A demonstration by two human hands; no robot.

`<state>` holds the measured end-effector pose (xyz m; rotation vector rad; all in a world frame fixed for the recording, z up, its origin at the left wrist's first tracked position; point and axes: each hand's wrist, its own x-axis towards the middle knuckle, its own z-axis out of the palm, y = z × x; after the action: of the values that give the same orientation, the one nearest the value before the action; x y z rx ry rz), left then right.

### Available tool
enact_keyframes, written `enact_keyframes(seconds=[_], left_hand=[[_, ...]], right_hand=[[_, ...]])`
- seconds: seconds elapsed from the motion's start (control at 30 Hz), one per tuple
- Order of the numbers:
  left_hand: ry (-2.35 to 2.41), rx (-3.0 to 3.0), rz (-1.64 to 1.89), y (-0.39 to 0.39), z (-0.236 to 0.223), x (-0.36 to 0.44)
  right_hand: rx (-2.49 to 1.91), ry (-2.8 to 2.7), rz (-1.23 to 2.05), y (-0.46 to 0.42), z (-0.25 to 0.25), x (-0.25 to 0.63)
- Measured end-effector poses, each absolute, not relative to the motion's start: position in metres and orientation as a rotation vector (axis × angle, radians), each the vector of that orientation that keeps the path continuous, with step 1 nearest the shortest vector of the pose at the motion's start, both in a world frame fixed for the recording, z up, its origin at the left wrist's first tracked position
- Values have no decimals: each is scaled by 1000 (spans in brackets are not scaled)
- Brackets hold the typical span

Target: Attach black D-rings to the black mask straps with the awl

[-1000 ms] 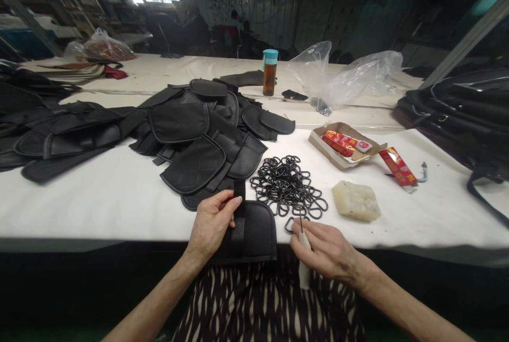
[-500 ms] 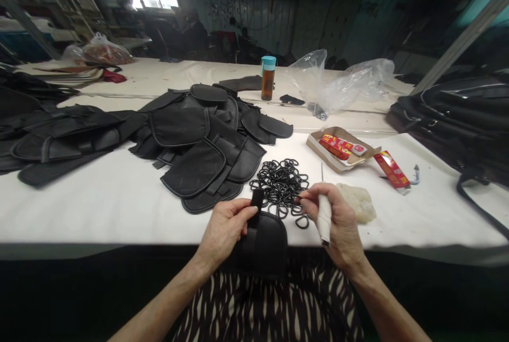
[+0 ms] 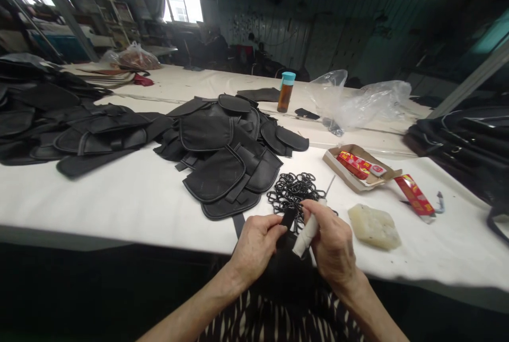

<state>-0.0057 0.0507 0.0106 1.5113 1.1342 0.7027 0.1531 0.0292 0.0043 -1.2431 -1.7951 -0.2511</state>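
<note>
My left hand is closed on the strap of a black padded fabric piece that rests on my lap at the table's front edge. My right hand sits close beside it, closed round a white-handled awl whose thin metal point sticks up toward the pile of black rings. The right fingertips meet the strap end. Whether a ring is pinched there is hidden by the fingers.
A heap of black padded pieces lies in the middle of the white table, more stacked at far left. A pale wax lump, an open carton of red packets, a bottle and clear plastic bags lie to the right.
My right hand rose from the table edge past the rings, turning the awl point upward, and closed in on the left hand. The left hand lifted the piece's strap. The view shifted left.
</note>
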Motion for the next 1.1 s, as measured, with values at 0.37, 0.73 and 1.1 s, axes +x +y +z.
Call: enact_keyframes(seconds=[0.37, 0.73, 1.1], left_hand=[[1098, 1554, 717, 54, 12, -6], [1029, 1246, 796, 52, 11, -8], [1060, 1379, 831, 48, 9, -6]], right_hand=[[-988, -2091, -609, 24, 18, 139], [-1073, -1995, -225, 16, -3, 134], [-1448, -1273, 701, 14, 10, 128]])
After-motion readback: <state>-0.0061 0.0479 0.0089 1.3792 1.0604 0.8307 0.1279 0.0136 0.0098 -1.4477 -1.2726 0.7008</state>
